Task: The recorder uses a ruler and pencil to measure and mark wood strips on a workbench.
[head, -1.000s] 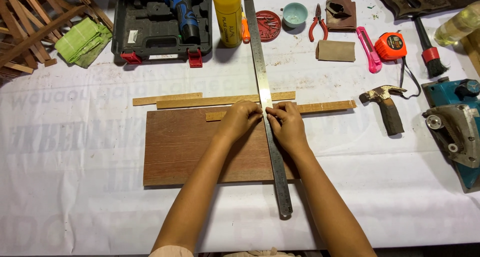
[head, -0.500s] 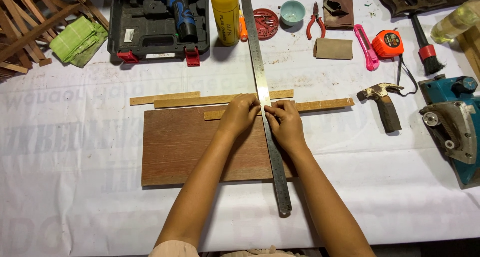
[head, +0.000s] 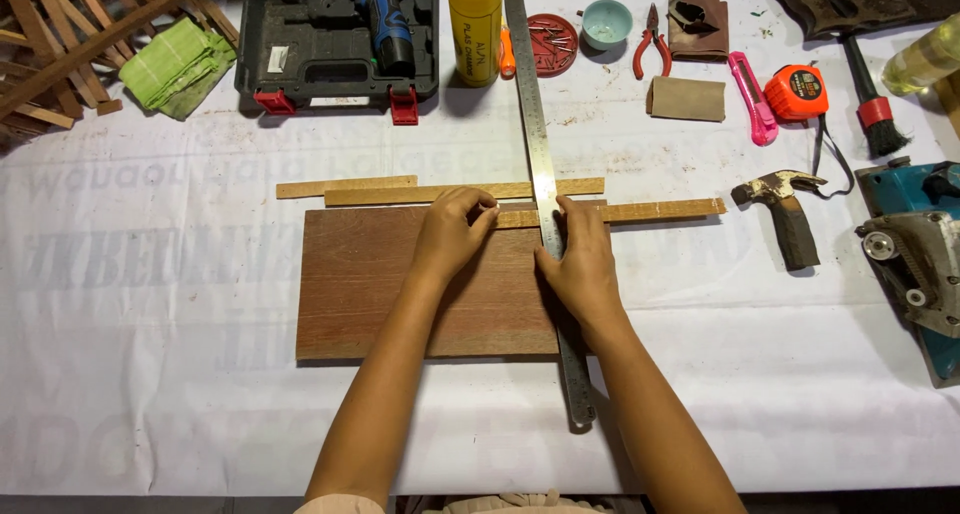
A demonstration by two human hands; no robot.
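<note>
A brown wooden board (head: 380, 294) lies flat on the white sheet. A long steel ruler (head: 541, 154) crosses its right end, running away from me. A thin wood strip (head: 650, 212) lies along the board's far edge, under the ruler. My left hand (head: 452, 232) curls its fingers over the strip's left part, left of the ruler. My right hand (head: 580, 264) lies flat on the ruler, pressing it onto the board. Two more strips (head: 345, 186) (head: 420, 195) lie just beyond the board.
Hammer (head: 785, 214) and blue power planer (head: 920, 254) at right. Along the far edge: drill case (head: 330, 54), yellow bottle (head: 474, 24), red lid of nails (head: 552, 30), small bowl (head: 606, 22), pliers (head: 651, 44), pink knife (head: 750, 99), tape measure (head: 797, 92), brush (head: 870, 104). Wood slats (head: 60, 44) far left.
My left hand has slid left along the strip, away from the ruler. My right hand has gone from pinching at the strip to lying flat on the ruler.
</note>
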